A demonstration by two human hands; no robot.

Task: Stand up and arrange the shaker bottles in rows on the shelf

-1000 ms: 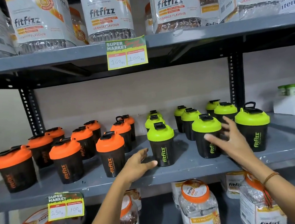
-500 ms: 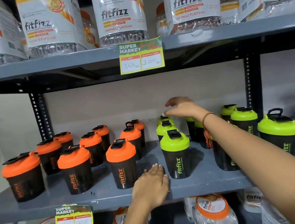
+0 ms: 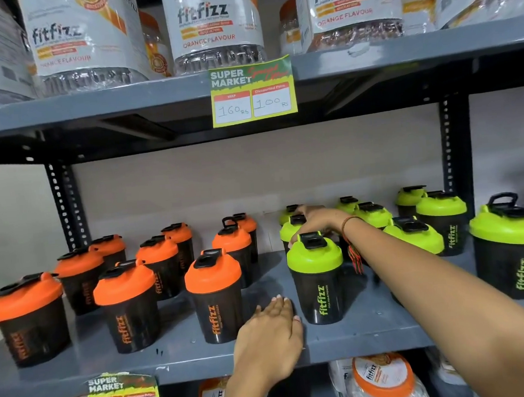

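**Green column gets squared up**

While the right hand (image 3: 314,222) reaches over the front green shaker (image 3: 317,275), its fingers curl down onto the lid of the middle green shaker (image 3: 293,228) right behind it, apparently to nudge that bottle into line; whether it truly grips, I cannot tell. Left of the front green shaker, the left hand (image 3: 270,338) lies open and flat on the shelf (image 3: 173,358), holding nothing, likely as a brace. Orange shakers (image 3: 213,293) stand upright further left, more green ones to the right, crowding the reaching forearm. Overhead hangs a price tag (image 3: 252,92).
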